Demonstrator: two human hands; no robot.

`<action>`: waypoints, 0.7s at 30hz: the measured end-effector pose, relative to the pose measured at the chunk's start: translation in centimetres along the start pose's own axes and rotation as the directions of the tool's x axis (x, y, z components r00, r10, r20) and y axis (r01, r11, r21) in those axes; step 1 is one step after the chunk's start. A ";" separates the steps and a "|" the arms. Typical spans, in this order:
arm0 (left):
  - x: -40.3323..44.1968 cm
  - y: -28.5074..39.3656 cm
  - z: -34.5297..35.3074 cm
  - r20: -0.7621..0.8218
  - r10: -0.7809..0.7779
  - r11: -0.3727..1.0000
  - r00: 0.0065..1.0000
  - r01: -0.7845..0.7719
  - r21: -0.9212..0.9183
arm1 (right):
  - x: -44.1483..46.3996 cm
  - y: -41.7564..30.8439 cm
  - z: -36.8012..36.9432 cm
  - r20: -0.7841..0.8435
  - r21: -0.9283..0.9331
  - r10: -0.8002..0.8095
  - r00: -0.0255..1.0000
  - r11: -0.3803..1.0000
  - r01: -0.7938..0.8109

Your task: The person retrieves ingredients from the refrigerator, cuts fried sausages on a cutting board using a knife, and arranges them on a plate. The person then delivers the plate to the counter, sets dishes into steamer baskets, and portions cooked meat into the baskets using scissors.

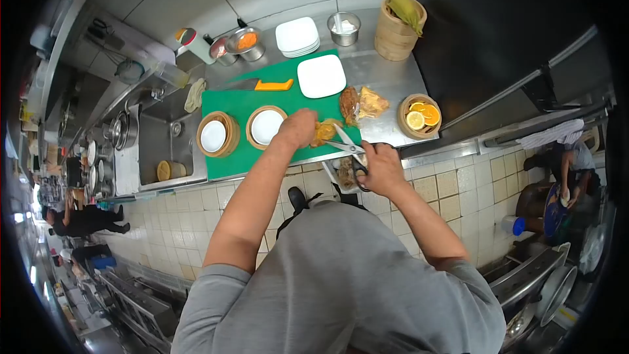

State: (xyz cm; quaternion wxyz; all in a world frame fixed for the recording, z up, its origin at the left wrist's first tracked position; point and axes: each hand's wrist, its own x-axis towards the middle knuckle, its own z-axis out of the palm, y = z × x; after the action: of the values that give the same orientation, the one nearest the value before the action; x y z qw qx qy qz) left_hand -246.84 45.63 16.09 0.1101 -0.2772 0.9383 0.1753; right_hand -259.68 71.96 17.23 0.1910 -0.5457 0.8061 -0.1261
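Observation:
My right hand (383, 167) is wrapped round the dark handles of a pair of scissors (347, 147), whose blades stand apart beside a yellow-brown piece of food (324, 132). With closed fingers, my left hand (300, 128) holds that piece at its left side, over the front right of the green cutting board (226, 101). The food's exact kind cannot be made out. Just behind it lie a darker brown cooked piece (349, 101) and a flat golden piece (373, 103). Left of my left hand, a white dish (266, 127) sits inside a round bamboo steamer.
A second steamer holds a white dish (213, 137). An orange-handled knife (274, 85) and a white square plate (322, 77) lie on the board. Stacked plates (297, 36), metal bowls and a steamer with orange slices (419, 116) stand around. A sink (171, 151) is left; other people are farther off.

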 end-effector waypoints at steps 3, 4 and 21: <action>0.5 1.0 -1.0 0.058 -0.061 0.997 0.996 0.058 0.060 | 2.7 -1.8 0.6 0.004 -0.012 0.005 1.000 1.000 -0.005; 0.4 1.6 -1.6 0.057 -0.094 0.994 0.994 0.090 0.070 | 3.3 -2.6 0.5 -0.006 -0.006 0.011 1.000 1.000 -0.011; -1.6 1.3 0.5 -0.136 -0.003 0.993 0.991 -0.013 -0.115 | 7.7 -4.7 1.1 -0.114 -0.215 -0.142 0.983 0.970 0.115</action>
State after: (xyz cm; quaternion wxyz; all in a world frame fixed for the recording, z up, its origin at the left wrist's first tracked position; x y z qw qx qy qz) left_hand -246.17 47.64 16.50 0.0291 -0.2919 0.9325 0.2105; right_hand -257.85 63.05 16.89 0.0721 -0.6046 0.7883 -0.0887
